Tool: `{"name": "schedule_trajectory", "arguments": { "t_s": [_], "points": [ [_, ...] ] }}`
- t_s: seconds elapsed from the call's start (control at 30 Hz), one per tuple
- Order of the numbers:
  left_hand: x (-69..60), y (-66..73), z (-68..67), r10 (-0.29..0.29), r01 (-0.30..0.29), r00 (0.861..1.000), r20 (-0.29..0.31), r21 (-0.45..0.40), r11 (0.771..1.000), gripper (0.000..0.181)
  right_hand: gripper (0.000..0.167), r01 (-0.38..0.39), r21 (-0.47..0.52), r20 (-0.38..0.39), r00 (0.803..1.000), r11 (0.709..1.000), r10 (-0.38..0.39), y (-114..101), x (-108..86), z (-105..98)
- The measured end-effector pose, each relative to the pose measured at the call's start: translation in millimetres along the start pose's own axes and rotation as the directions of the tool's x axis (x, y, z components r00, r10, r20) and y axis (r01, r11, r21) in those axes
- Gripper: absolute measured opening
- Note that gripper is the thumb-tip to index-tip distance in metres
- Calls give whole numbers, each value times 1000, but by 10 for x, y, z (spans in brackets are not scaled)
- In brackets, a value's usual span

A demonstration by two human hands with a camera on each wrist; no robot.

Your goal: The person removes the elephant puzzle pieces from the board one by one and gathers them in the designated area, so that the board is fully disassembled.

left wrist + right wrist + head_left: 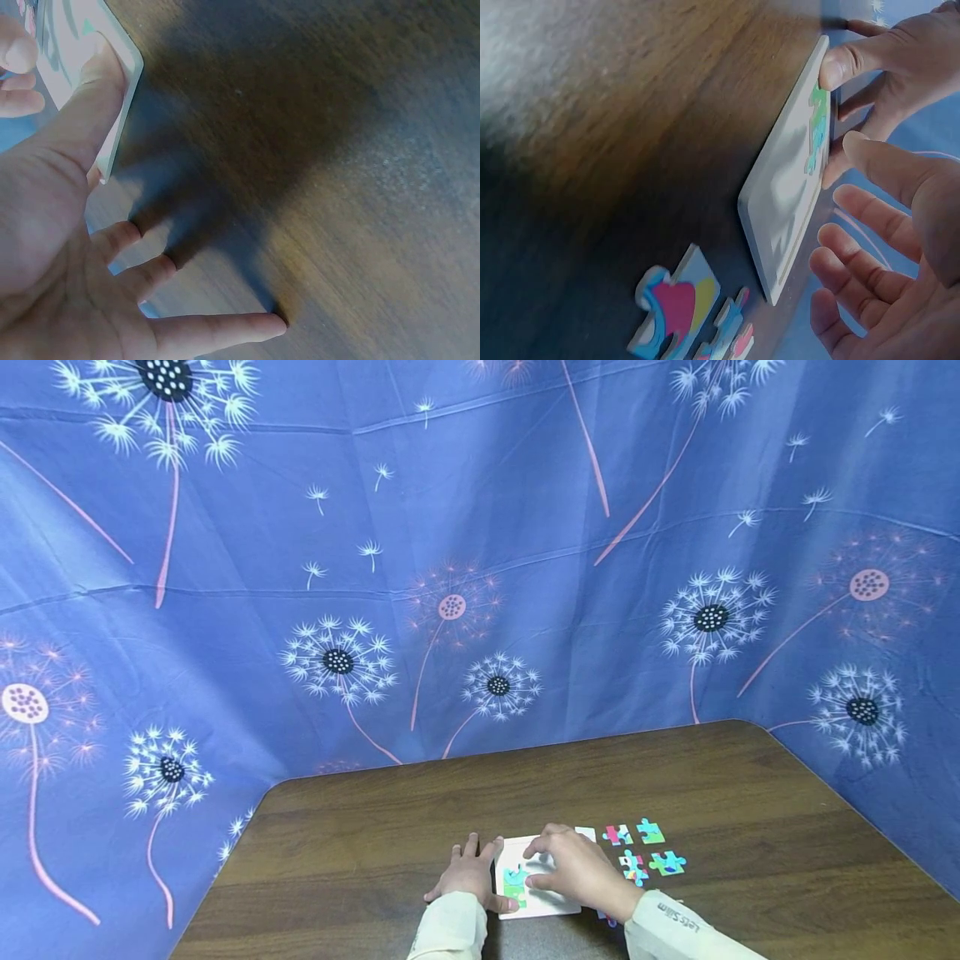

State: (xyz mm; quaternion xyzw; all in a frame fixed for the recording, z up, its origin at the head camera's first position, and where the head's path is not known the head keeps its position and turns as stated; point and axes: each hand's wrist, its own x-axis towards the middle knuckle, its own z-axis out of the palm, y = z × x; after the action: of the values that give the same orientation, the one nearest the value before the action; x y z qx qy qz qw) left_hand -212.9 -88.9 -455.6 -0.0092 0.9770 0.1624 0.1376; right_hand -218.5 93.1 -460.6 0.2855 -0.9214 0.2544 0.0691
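Note:
A white jigsaw board [551, 906] lies flat on the table, with joined blue-and-green puzzle pieces [515, 878] along its left side. My left hand [465, 878] rests at the board's left edge. Its thumb [101, 71] presses on the board near the lower corner, while the other fingers spread out over the table side. Over the middle of the board hovers my right hand [577, 870]; its fingers are loosely bent, and the right wrist view shows nothing between thumb and fingertips. That hand hides part of the board in the head view.
Several loose puzzle pieces [650, 832] lie right of the board on the brown wooden table [360, 852]. One pink, yellow and blue piece [679, 307] sits nearest the board's near right side, partly under my right forearm in the head view. A blue dandelion-print cloth [450, 527] hangs behind.

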Motion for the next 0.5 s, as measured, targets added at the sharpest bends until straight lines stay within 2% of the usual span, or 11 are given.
{"name": "schedule_trajectory", "arguments": {
  "t_s": [0.27,0.5],
  "points": [
    [-59,13,-53,8,-8,1000,2,-2,1000,92,30,36,-90,-40,998,995,-40,-41,49,102],
    [-84,21,-52,12,-12,1000,-11,4,1000,91,30,29,-115,-16,999,993,-31,-61,86,149]
  ]
}}
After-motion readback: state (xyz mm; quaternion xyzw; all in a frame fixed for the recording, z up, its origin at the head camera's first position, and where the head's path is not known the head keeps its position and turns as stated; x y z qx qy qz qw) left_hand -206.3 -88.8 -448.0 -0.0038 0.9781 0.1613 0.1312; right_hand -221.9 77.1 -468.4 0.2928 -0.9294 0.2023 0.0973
